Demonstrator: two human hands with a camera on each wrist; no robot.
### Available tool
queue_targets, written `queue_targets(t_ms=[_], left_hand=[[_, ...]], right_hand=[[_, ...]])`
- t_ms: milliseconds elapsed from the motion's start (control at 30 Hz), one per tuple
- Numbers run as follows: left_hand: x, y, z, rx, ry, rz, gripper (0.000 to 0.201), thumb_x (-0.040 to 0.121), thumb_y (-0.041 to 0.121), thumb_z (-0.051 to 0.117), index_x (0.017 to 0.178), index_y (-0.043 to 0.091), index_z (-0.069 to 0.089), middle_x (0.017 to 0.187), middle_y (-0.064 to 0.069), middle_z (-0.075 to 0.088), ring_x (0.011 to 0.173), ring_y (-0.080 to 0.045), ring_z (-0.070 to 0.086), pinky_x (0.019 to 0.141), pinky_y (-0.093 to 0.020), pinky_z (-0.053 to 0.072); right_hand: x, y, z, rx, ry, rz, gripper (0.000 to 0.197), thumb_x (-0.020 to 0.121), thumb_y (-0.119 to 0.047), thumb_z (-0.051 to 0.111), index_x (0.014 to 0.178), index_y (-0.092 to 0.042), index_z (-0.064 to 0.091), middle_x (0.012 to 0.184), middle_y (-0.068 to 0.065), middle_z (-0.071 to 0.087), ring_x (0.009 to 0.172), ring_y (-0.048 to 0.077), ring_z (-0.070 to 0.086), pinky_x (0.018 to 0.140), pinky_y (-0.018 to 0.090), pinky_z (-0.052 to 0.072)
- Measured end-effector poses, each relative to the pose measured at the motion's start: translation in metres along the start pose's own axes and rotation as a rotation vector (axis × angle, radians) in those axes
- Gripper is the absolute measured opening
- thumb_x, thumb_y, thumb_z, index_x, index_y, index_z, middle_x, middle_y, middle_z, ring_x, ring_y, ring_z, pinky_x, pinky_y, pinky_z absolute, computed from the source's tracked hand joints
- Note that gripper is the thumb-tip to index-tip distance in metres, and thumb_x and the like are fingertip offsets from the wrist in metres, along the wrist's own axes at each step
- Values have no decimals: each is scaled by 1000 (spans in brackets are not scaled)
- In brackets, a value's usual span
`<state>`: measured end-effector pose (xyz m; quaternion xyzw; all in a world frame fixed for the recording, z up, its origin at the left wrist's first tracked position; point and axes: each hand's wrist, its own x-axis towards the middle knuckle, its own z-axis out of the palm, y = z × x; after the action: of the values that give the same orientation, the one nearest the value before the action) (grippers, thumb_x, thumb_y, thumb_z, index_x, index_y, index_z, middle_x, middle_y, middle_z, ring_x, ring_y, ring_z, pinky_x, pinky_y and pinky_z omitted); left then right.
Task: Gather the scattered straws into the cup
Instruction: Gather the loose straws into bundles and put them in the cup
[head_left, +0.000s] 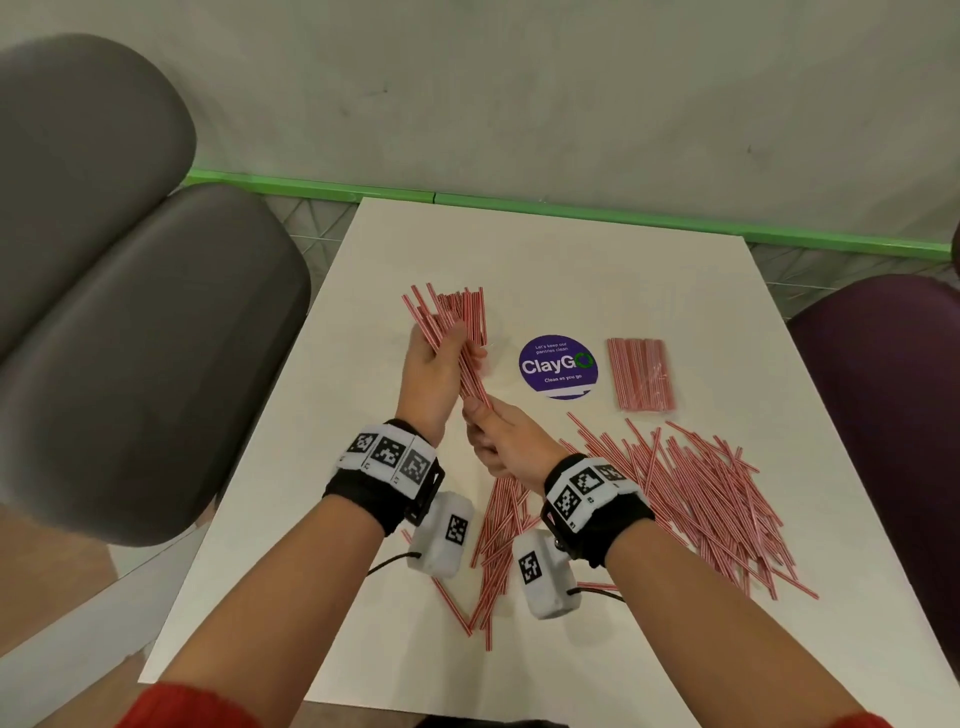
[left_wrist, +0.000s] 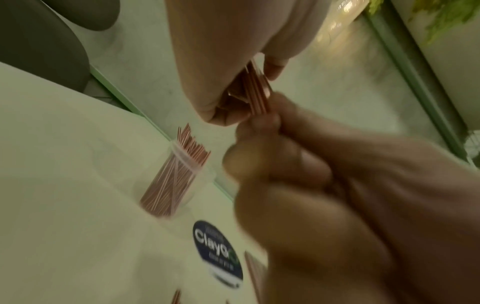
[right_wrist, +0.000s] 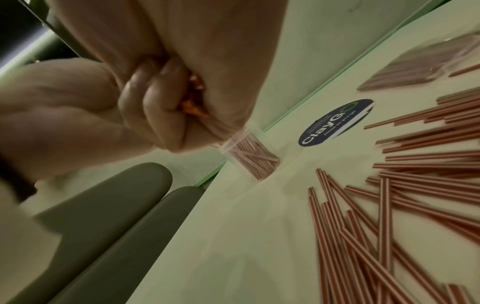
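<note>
Left hand wrapped round straw bundle, centre-left of frame, raised over table; right hand pinching bundle's lower end; loose straws lower right

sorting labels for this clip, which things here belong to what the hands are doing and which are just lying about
In the job: bundle of red-and-white striped straws, gripped by the left hand, lower end pinched by the right hand; loose pile of straws; clear plastic cup holding straws.
Lying about: round purple ClayGo sticker; flat clear packet of straws; grey padded chairs; purple chair.
</note>
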<state>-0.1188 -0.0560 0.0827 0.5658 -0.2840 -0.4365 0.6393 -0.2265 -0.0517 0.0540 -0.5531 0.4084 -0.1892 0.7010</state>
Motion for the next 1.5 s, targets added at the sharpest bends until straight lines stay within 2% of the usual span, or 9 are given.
queue_targets(t_ms=[200,333,467,667,767,933,1133,1333,1500], left_hand=[[23,10,-10,60,99,160,43,100,28,35,140,29,18,82,4,66,74,-22,56,75,-31,47],[23,5,-10,84,132,214,26,102,18,25,114,22,49,78,3,58,55,-8,53,57,-22,45],[20,0,-5,-27,193,160,27,101,15,27,88,25,48,83,3,57,48,-6,58,53,-23,51],[12,-11,2,70,25,66,11,100,18,36,93,22,43,76,2,52,47,-13,54,45,-27,47],[17,-12,1,64,95,79,15,100,19,34,91,25,44,63,3,44,41,-12,42,45,-27,37],[25,-2,2,-37,312,161,11,101,21,28,107,22,37,68,4,39,42,-7,37,46,-25,39],[20,-9,9,3,330,201,17,101,12,24,110,20,36,78,7,45,44,-2,46,51,-17,43],[18,-14,9,29,246,155,21,98,4,29,109,20,36,81,10,50,54,-10,56,56,-24,49],[31,-13,4,126,243,134,14,100,23,35,113,26,38,73,7,56,66,-20,58,70,-38,51]], right_hand=[[-5,3,-2,-58,-66,32,33,100,-37,32,72,-20,34,54,-9,31,37,1,24,36,14,18],[-2,1,-1,-78,-76,65,34,100,-37,33,71,-21,36,49,-11,33,36,1,24,34,13,18],[1,0,4,-40,-62,101,33,100,-36,35,72,-19,41,56,-5,41,34,3,25,35,13,16],[8,-9,5,-14,-11,96,28,99,-30,36,76,-16,42,62,5,47,30,5,28,35,12,17],[9,-12,4,18,6,106,26,98,-30,39,77,-16,47,61,3,45,29,3,29,32,11,18],[12,-9,-3,304,118,119,31,97,-40,41,88,-16,59,59,-1,50,33,3,37,29,12,20],[20,-15,-3,511,280,200,36,98,-35,39,87,-10,64,68,5,69,41,7,61,29,9,32],[30,-17,-4,318,321,237,37,93,-36,49,70,-10,58,53,1,47,29,3,34,27,13,20],[42,-23,-9,153,385,149,39,91,-39,52,65,-10,59,49,0,37,30,5,24,32,17,17]])
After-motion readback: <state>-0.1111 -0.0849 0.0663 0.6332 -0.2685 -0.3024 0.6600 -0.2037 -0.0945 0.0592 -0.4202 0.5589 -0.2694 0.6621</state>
